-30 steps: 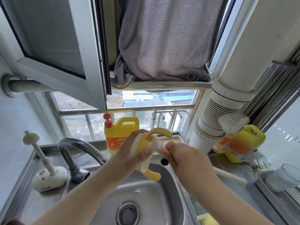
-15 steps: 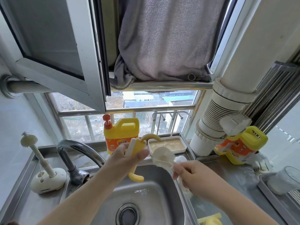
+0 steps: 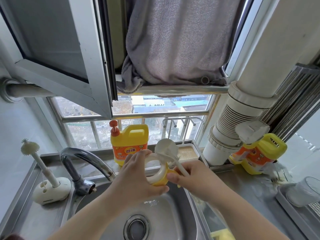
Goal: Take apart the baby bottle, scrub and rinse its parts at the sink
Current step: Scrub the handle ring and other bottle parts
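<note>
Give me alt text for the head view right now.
Over a steel sink, the left hand grips a white and yellow bottle collar while the right hand holds a white brush whose head pokes up behind it. A faucet curves in from the left, with a yellow detergent jug behind.

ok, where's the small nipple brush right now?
Head view, far left: the small nipple brush stands upright in its white holder on the steel counter, left of the faucet.

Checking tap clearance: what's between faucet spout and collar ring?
Head view: only the left hand, gripping the collar ring; the faucet spout sits left of it.
</note>
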`<state>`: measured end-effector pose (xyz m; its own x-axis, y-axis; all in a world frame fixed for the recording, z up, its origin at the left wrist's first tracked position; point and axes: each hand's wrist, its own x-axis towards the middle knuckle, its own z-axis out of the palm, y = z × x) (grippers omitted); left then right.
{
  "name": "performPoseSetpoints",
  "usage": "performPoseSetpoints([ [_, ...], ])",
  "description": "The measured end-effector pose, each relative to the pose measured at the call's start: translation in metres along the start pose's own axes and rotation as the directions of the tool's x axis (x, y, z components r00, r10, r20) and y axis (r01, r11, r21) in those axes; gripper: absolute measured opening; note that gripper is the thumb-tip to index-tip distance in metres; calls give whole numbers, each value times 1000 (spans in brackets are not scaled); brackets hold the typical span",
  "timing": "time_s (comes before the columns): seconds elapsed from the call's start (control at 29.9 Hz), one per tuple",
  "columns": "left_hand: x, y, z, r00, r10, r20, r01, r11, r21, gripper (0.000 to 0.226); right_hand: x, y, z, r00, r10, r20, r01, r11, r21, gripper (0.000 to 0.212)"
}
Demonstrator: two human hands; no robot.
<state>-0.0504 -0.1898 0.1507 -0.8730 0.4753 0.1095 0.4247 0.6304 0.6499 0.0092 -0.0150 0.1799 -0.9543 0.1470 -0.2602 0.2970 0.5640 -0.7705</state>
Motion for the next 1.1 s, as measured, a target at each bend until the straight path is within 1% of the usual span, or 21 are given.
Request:
performPoseSetpoints([
  [0.07, 0, -3, -5, 1000, 18, 23, -17, 999, -27, 100, -1, 1, 1, 999, -41, 34, 40, 999, 23, 30],
  [0.1, 0, -4, -8, 999, 2, 34, 2, 996, -94, 98, -1, 2, 0, 998, -60, 28, 59, 997, 44, 28],
  [0.13, 2, -6, -13, 998, -39, 39, 46, 979, -201, 92, -2, 3, -3, 997, -72, 10, 71, 995, 70, 26],
  [0.17, 5, -7, -18, 995, -86, 55, 99, 944, -314, 82, -2, 3, -7, 997, -72, -10, 73, 993, 94, 25],
  [0.2, 7, -8, -22, 989, -120, 92, 146, 912, -384, 73, -2, 4, -11, 997, -68, -21, 70, 991, 112, 24],
  [0.33, 15, -9, -33, 961, -104, 255, 200, 901, -385, 53, -5, 7, -23, 994, -102, 40, 96, 987, 131, 18],
  [0.4, 13, -8, -35, 927, -81, 366, 258, 846, -467, 47, -7, 8, -25, 994, -95, 54, 87, 987, 136, 14],
  [0.47, 9, -9, -35, 889, -16, 458, 305, 767, -564, 49, -10, 7, -27, 996, -75, 51, 67, 988, 137, 13],
  [0.53, 6, -8, -32, 896, -3, 443, 325, 684, -653, 42, -12, 9, -29, 998, -50, 24, 47, 995, 90, 16],
  [0.6, 6, -7, -26, 920, -54, 388, 330, 638, -696, 40, -14, 10, -30, 998, -31, -58, 32, 999, 6, 19],
  [0.63, 7, -6, -24, 929, -83, 361, 329, 635, -699, 42, -15, 10, -30, 994, -43, -103, 41, 999, -20, 16],
  [0.7, 7, -5, -19, 945, -122, 304, 303, 677, -670, 44, -18, 6, -29, 981, -106, -165, 86, 989, -124, 18],
  [0.77, 7, -1, -15, 961, -123, 249, 258, 727, -636, 36, -19, 0, -22, 970, -163, -178, 109, 954, -280, 27],
  [0.8, 8, 2, -13, 967, -112, 228, 236, 733, -638, 30, -18, -4, -17, 967, -183, -176, 120, 941, -316, 31],
  [0.87, 9, 7, -10, 977, -98, 190, 202, 710, -675, 25, -21, -10, -9, 965, -233, -122, 179, 921, -346, 34],
  [0.94, 10, 7, -12, 984, -112, 139, 178, 679, -712, 28, -27, -12, -9, 970, -241, -3, 217, 879, -424, 35],
  [0.97, 10, 5, -15, 985, -122, 125, 175, 672, -720, 29, -30, -10, -15, 978, -205, 34, 198, 865, -461, 36],
  [1.0, 9, 2, -17, 985, -120, 125, 173, 669, -723, 29, -31, -7, -23, 987, -161, 30, 155, 861, -484, 36],
  [1.07, 6, 2, -19, 984, -85, 155, 171, 672, -721, 28, -31, -2, -41, 992, -112, -59, 70, 872, -484, 36],
  [1.1, 5, 4, -17, 983, -68, 169, 169, 688, -706, 29, -27, -1, -48, 986, -120, -118, 50, 878, -476, 36],
])
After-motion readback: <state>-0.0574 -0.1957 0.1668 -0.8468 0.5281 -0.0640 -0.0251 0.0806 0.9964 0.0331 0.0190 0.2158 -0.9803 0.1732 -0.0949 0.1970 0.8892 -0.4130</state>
